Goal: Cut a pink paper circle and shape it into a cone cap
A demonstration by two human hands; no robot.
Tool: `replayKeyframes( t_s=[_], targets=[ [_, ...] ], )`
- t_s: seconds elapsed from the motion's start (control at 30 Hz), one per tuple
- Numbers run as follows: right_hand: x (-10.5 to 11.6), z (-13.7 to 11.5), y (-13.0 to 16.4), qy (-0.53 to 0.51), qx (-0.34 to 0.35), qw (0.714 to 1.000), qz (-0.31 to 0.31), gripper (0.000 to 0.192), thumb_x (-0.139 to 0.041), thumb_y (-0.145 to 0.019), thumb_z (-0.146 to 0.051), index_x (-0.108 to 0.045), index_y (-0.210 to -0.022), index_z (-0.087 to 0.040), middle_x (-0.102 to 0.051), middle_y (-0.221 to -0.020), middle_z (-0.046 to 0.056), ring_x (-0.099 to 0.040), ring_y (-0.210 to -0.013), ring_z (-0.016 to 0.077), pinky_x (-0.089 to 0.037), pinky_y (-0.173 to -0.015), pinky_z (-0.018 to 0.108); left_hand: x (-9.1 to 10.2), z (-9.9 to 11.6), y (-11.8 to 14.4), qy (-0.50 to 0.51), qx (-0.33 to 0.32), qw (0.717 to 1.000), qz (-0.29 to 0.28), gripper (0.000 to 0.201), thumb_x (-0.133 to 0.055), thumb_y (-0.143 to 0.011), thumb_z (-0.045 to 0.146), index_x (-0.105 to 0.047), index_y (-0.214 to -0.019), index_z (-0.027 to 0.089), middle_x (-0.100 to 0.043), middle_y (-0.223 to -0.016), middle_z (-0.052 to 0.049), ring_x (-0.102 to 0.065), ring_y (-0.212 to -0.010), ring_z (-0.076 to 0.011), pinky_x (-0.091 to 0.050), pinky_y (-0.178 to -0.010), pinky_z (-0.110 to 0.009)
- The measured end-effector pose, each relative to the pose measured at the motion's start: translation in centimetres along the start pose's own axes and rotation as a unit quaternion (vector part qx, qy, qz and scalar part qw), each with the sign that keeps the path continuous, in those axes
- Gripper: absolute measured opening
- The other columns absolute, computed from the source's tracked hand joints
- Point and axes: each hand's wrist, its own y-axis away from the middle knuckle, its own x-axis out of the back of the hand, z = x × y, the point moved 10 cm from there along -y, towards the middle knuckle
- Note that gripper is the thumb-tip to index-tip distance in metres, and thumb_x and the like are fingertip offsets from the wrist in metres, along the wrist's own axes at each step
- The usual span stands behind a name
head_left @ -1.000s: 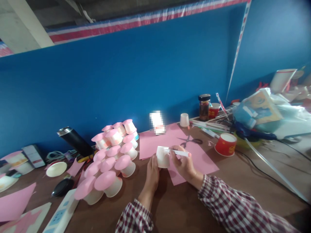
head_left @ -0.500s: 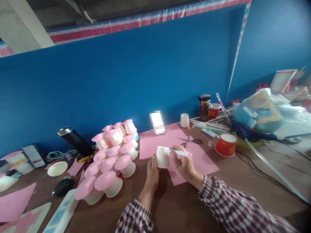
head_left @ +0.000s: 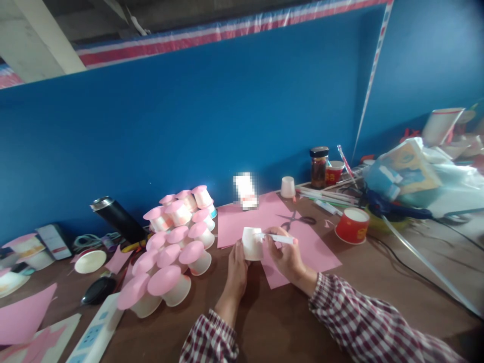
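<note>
My left hand (head_left: 238, 269) grips a small white paper cup (head_left: 251, 247) from its left side, the cup turned bottom up. In my right hand (head_left: 285, 257) is a white marker (head_left: 278, 237) with a pinkish end, held like a pen; its tip meets the cup's right side near the top. Pink paper sheets (head_left: 245, 224) lie behind and under the hands, with dark scissors (head_left: 293, 220) on them. To the left stand several upturned paper cups (head_left: 179, 297) topped with pink paper discs (head_left: 164, 280).
On the left are a black flask (head_left: 117, 220), a power strip (head_left: 96, 330) and a black computer mouse (head_left: 99, 289). On the right stand a red paper cup (head_left: 352, 227), a lidded jar (head_left: 319, 167) and a glue gun (head_left: 397, 207) with its cord. A blue partition (head_left: 227, 111) rises behind.
The marker and the cup have shifted very slightly left in my hands. Everything else stays as it was.
</note>
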Motion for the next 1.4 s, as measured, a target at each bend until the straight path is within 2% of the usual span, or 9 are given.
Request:
replayKeyframes(
  t_s=[0.1, 0.3, 0.47, 0.73, 1.03, 1.4],
  targets=[
    [-0.1, 0.0, 0.1, -0.001, -0.005, 1.0, -0.003, 0.009, -0.05, -0.085, -0.02, -0.058, -0.088, -0.018, -0.062, -0.08, 0.004, -0.057, -0.07, 0.0152, -0.048, -0.065, 0.025, -0.3, -0.7, -0.1, 0.031, 0.011, 0.999, -0.019, 0.035, -0.042, -0.086, 0.042, -0.059, -0.096, 0.012, -0.063, -0.093, -0.012, -0.058, -0.077, -0.0191, -0.047, -0.065, -0.028],
    [-0.2, 0.1, 0.1, 0.001, -0.006, 1.0, -0.004, 0.008, -0.051, -0.085, -0.021, -0.059, -0.088, -0.018, -0.062, -0.081, 0.005, -0.058, -0.072, 0.016, -0.049, -0.068, 0.026, -0.3, -1.0, -0.2, 0.01, 0.006, 1.0, -0.017, 0.038, -0.041, -0.086, 0.044, -0.059, -0.096, 0.013, -0.063, -0.093, -0.011, -0.057, -0.076, -0.0183, -0.045, -0.063, -0.026],
    [-0.4, 0.4, 0.3, 0.01, -0.011, 1.0, -0.011, 0.01, -0.051, -0.085, -0.022, -0.059, -0.089, -0.019, -0.062, -0.081, 0.004, -0.058, -0.071, 0.0155, -0.049, -0.064, 0.025, -0.4, -1.2, -0.3, -0.005, -0.01, 1.0, -0.025, 0.039, -0.038, -0.087, 0.047, -0.058, -0.096, 0.015, -0.063, -0.092, -0.009, -0.056, -0.08, -0.0182, -0.045, -0.067, -0.027],
    [0.2, 0.0, -0.2, 0.011, -0.012, 1.0, 0.007, 0.009, -0.05, -0.086, -0.023, -0.058, -0.086, -0.018, -0.062, -0.079, 0.004, -0.058, -0.07, 0.0151, -0.048, -0.063, 0.024, -0.1, -1.7, -0.5, -0.024, -0.016, 0.999, -0.027, 0.041, -0.039, -0.086, 0.048, -0.059, -0.101, 0.015, -0.062, -0.101, -0.011, -0.056, -0.086, -0.0194, -0.046, -0.073, -0.029],
    [0.3, 0.1, -0.1, -0.013, -0.021, 1.0, 0.011, 0.011, -0.049, -0.086, -0.024, -0.058, -0.088, -0.018, -0.061, -0.08, 0.005, -0.058, -0.069, 0.0156, -0.048, -0.057, 0.023, 0.0, -2.2, -0.4, 0.062, 0.022, 0.998, -0.009, 0.041, -0.043, -0.085, 0.047, -0.058, -0.103, 0.014, -0.06, -0.103, -0.013, -0.057, -0.086, -0.0196, -0.046, -0.07, -0.028],
    [0.1, -0.1, -0.1, 0.004, -0.008, 1.0, 0.002, 0.011, -0.049, -0.087, -0.025, -0.059, -0.086, -0.018, -0.062, -0.079, 0.004, -0.058, -0.071, 0.0161, -0.048, -0.066, 0.026, -0.3, -2.1, -0.4, 0.076, 0.024, 0.997, -0.024, 0.041, -0.042, -0.086, 0.048, -0.057, -0.103, 0.014, -0.059, -0.101, -0.012, -0.056, -0.083, -0.0187, -0.046, -0.068, -0.027]
  ],
)
